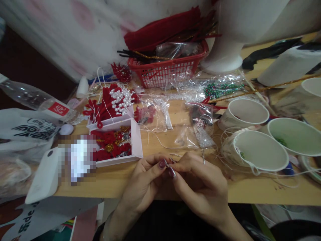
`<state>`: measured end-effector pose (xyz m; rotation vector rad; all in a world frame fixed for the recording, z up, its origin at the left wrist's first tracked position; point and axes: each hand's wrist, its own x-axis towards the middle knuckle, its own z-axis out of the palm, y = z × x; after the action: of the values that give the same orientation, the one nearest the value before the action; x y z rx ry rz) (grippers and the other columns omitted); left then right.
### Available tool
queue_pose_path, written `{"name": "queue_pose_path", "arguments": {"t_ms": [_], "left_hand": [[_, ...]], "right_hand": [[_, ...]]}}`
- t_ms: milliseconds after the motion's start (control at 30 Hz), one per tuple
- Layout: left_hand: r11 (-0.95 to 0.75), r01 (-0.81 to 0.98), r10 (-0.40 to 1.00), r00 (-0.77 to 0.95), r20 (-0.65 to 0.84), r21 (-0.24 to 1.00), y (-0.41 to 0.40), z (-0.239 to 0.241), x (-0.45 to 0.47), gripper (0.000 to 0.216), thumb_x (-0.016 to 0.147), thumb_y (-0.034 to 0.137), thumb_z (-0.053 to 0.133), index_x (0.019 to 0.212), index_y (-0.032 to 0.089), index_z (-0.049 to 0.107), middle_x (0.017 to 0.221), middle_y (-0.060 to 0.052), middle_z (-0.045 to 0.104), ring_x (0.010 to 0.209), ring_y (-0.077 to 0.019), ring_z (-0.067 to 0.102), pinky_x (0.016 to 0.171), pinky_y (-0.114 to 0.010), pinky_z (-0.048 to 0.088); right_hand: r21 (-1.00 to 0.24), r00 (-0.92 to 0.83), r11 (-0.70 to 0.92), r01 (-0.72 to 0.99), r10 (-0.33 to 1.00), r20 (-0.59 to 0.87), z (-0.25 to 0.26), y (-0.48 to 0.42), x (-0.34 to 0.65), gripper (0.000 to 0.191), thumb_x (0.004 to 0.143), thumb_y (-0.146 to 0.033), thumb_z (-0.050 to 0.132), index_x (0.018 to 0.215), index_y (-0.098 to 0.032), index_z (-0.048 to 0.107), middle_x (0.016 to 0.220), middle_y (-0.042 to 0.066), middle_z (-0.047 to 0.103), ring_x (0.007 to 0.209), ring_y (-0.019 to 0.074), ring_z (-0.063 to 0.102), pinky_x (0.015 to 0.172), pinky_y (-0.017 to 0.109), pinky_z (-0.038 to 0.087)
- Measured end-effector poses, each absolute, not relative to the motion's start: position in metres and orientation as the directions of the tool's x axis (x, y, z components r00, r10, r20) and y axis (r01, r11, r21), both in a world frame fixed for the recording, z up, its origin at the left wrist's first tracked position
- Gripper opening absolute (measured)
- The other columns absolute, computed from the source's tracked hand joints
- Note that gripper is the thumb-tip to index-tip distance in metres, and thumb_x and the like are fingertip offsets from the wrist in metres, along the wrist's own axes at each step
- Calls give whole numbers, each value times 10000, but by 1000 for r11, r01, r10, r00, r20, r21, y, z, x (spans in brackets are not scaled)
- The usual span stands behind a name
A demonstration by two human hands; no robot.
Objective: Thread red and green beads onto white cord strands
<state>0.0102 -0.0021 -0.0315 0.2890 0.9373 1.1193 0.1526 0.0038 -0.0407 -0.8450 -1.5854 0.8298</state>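
Observation:
My left hand [146, 182] and my right hand [203, 185] meet over the front edge of the table, thumbs and fingertips pinched together. Between them is something too small to make out. Just left of the hands stands a white box [136, 140] holding red fuzzy pieces with gold and silver ones. Behind it are a bunch of white pearl beads [122, 100] and red fuzzy shapes [107, 97]. Beyond my fingertips lie clear plastic bags, one with clear beads [206, 140].
White paper cups [260, 150] crowd the right side, some with green bits inside. At the back is a red basket [170, 72] of fuzzy red and black stems. A plastic bottle [37, 97] and a white device [45, 175] are at left. Loose white cord [163, 144] trails over the table.

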Motion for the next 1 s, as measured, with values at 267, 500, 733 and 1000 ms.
{"name": "queue_pose_path", "arguments": {"t_ms": [267,500,733,1000], "left_hand": [[359,-578,912,49,-408,733,-3,-26,11,223,578,281,926,697,177,770,761,-4,691,699,-75,631,679,-133,516],[180,-346,979,-23,-200,921,-10,-28,4,103,707,308,848,730,227,790,787,-20,653,759,-122,614,701,-189,507],[80,-257,991,-82,-104,963,-13,-32,-1,61,733,283,829,761,245,790,828,-27,657,800,-142,612,742,-226,509],[-49,-88,996,-76,42,995,-11,-29,0,15,789,234,783,802,240,784,835,-19,651,807,-120,626,713,-194,517]], "right_hand": [[-870,-153,488,77,868,473,-40,3,154,122,834,-92,633,841,-212,656,664,-15,614,579,119,557,521,262,437],[-869,-199,491,57,859,472,-39,3,156,134,854,-78,614,864,-204,659,689,-5,628,608,124,563,560,275,453],[-896,-277,445,5,861,426,-36,5,159,184,912,-96,598,943,-239,710,758,-9,680,673,122,620,598,258,482],[-860,-300,507,54,830,470,-38,7,159,292,912,-69,562,1081,-254,711,802,-6,702,701,108,647,624,224,505]]}}
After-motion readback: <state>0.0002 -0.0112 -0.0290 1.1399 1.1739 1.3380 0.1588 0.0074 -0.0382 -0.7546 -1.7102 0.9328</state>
